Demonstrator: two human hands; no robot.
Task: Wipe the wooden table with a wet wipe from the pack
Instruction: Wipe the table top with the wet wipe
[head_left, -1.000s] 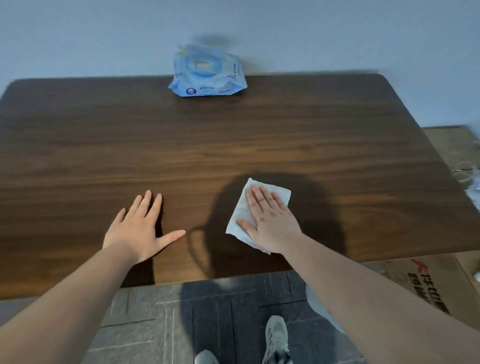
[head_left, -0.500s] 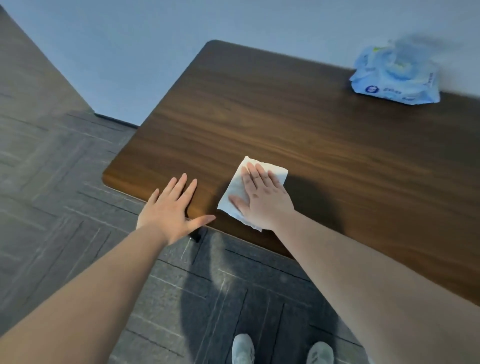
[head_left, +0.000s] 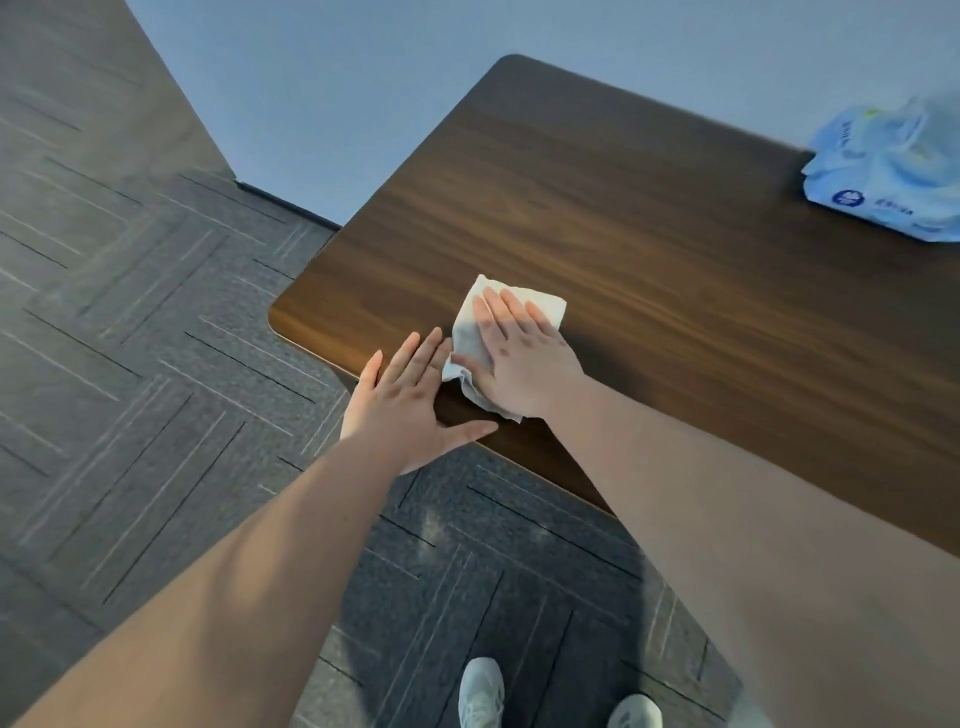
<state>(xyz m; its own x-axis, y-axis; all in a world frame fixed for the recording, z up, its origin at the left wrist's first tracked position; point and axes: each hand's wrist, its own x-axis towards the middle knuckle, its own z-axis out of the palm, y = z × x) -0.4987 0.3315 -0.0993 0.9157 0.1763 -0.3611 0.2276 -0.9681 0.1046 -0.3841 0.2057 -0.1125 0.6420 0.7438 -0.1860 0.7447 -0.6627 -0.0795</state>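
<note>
A dark wooden table (head_left: 649, 218) fills the upper right. My right hand (head_left: 524, 358) lies flat, fingers spread, pressing a white wet wipe (head_left: 470, 332) onto the table near its front left corner. My left hand (head_left: 410, 405) rests flat and open on the front edge, just left of the wipe, holding nothing. The blue wipe pack (head_left: 893, 171) lies at the far right of the table against the wall.
A grey wall (head_left: 363, 93) runs behind the table. Grey carpet tiles (head_left: 156, 364) cover the floor to the left and below. My two light shoes (head_left: 480, 693) stand below the table's front edge.
My right hand has slid the wipe leftward along the front of the table toward the left corner. The left hand moved left too and now sits close beside the wipe. The view turned left.
</note>
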